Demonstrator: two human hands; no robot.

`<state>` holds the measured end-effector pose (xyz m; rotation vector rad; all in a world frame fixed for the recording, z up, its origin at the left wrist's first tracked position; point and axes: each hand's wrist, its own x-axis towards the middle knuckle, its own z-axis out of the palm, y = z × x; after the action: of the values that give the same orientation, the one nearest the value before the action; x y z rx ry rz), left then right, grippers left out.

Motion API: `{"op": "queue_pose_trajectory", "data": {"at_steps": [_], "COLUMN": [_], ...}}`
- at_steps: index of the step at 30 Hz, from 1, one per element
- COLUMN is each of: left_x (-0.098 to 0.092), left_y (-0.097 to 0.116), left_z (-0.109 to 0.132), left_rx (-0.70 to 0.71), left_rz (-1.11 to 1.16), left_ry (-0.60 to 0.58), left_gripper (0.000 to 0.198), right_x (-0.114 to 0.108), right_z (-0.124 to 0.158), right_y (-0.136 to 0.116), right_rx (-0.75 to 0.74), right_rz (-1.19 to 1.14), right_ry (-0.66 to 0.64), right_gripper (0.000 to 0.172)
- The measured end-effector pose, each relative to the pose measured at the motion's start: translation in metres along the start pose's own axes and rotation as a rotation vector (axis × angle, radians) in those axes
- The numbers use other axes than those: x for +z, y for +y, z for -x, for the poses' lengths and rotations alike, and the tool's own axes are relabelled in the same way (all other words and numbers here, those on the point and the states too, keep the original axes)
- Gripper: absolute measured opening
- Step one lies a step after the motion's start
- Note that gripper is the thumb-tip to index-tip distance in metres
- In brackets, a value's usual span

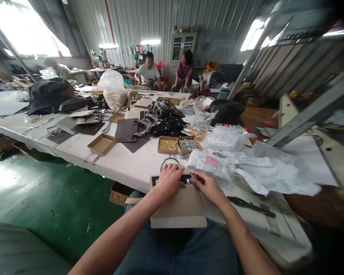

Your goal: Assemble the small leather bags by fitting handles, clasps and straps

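Note:
A beige panel (179, 208) with a dark strip along its far end lies over my lap at the table edge. Two small metal fittings show on the strip, one a silver fitting (188, 181). My left hand (169, 178) lies across the panel's far left part, fingers bent over the strip and thumb on the beige face, holding it. Just beyond those fingers is a round handle (169, 159) in clear wrap. My right hand (205, 184) pinches thumb and forefinger at the panel's far right corner, beside the silver fitting; what lies between the fingertips is too small to make out.
Ahead stand a box of gold-coloured hardware (168, 145), a box of silver hardware (189, 144) and a cardboard tray (102, 144). Dark panels with wrapped handles (129, 130) lie beyond. Plastic bags (229, 156) crowd the right. Several people sit across the table.

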<state>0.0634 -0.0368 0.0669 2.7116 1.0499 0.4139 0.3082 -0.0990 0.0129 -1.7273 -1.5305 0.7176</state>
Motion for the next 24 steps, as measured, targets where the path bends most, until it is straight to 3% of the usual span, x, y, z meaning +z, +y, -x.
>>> {"op": "queue_pose_trajectory", "data": {"at_steps": [3, 6, 9, 12, 14, 18, 21, 24], "left_x": [-0.002, 0.001, 0.006, 0.003, -0.004, -0.021, -0.026, -0.027], "left_y": [-0.011, -0.033, -0.052, -0.056, -0.051, -0.044, -0.046, -0.054], "left_z": [0.022, 0.050, 0.073, 0.081, 0.077, 0.046, 0.018, 0.003], "left_rx": [-0.177, -0.501, -0.717, -0.695, -0.658, -0.606, -0.611, -0.650], "left_rz": [0.117, 0.301, 0.553, 0.705, 0.726, 0.738, 0.708, 0.669], "left_ry": [0.171, 0.334, 0.248, 0.126, 0.153, 0.249, 0.255, 0.233], "left_gripper": [0.077, 0.072, 0.065, 0.039, 0.028, 0.029, 0.032, 0.032], "right_x": [0.001, 0.002, 0.002, 0.001, -0.002, -0.018, -0.028, -0.027], "right_z": [-0.006, -0.008, -0.011, -0.012, -0.013, -0.021, -0.034, -0.041], "right_y": [0.002, 0.001, -0.002, -0.006, -0.007, -0.007, -0.010, -0.015], "right_rx": [0.039, 0.035, 0.035, 0.048, 0.064, 0.106, 0.121, 0.148], "right_rz": [-0.005, 0.002, 0.028, 0.056, 0.057, -0.022, 0.009, 0.103], "right_ry": [-0.017, -0.025, -0.043, -0.046, -0.031, 0.064, 0.159, 0.165], "right_gripper": [0.048, 0.037, 0.032, 0.029, 0.028, 0.031, 0.030, 0.022]}}
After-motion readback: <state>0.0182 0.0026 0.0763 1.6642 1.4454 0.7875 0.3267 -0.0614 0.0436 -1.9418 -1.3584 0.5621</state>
